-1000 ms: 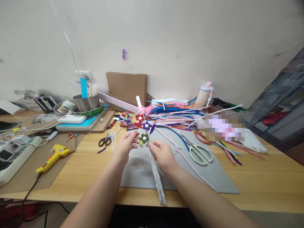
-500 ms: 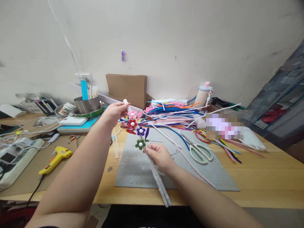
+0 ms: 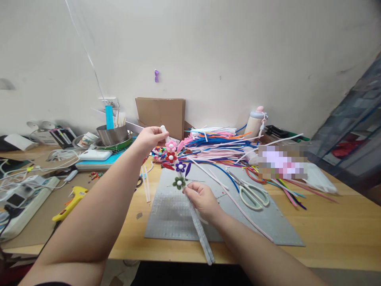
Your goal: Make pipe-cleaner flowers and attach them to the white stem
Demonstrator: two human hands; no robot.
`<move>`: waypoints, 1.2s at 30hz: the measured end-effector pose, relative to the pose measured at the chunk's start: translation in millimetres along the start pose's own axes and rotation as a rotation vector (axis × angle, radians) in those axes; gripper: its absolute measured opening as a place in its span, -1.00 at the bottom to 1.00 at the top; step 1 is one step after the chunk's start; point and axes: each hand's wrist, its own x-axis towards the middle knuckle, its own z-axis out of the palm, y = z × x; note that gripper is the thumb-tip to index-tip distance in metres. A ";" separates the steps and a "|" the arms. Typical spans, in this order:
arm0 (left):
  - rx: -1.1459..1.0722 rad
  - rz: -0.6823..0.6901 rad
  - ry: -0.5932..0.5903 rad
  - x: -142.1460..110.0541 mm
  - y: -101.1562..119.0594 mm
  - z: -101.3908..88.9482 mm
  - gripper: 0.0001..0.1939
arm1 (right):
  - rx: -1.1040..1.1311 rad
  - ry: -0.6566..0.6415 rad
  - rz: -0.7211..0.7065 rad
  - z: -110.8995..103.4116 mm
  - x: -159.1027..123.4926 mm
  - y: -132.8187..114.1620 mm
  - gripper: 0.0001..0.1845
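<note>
The left hand [image 3: 152, 138] pinched the white tip [image 3: 163, 129] and the right hand [image 3: 202, 198] the flower stem [image 3: 200, 234], above the mat [image 3: 163, 216] toward the front edge of the tabletop [image 3: 133, 242]. It seemed light and bendable; its flowers [image 3: 179, 183] looked crushable, so bare stem was safer to hold.

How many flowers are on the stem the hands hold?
4: pink flower nearest the left hand, then red flower, purple flower, and green flower by the right hand. More could be hidden behind.
</note>
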 end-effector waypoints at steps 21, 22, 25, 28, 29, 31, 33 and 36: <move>-0.412 -0.238 0.011 -125.5 -84.6 122.2 -0.70 | 0.261 0.181 0.077 -13.1 11.4 -10.2 -0.65; -0.409 -0.236 0.014 -123.8 -84.9 121.3 -0.70 | 0.260 0.167 0.077 -12.9 10.8 -11.0 -0.66; -0.380 -0.237 0.029 -120.4 -86.7 118.7 -0.68 | 0.248 0.142 0.068 -12.1 9.1 -13.8 -0.69; -0.402 -0.266 0.016 -119.8 -88.0 115.8 -0.67 | 0.231 0.149 0.066 -11.2 8.4 -14.5 -0.70; -0.407 -0.274 0.022 -120.0 -87.9 114.4 -0.67 | 0.214 0.143 0.065 -11.2 8.6 -14.2 -0.70; -0.397 -0.278 0.058 -121.0 -86.7 110.6 -0.68 | 0.151 0.126 0.048 -12.7 9.6 -13.4 -0.68; -0.375 -0.264 0.102 -122.5 -83.9 105.1 -0.69 | 0.043 0.098 -0.007 -16.2 10.9 -13.6 -0.68; -0.343 -0.259 0.118 -126.0 -77.9 94.4 -0.70 | -0.167 0.073 -0.111 -23.1 10.4 -18.0 -0.72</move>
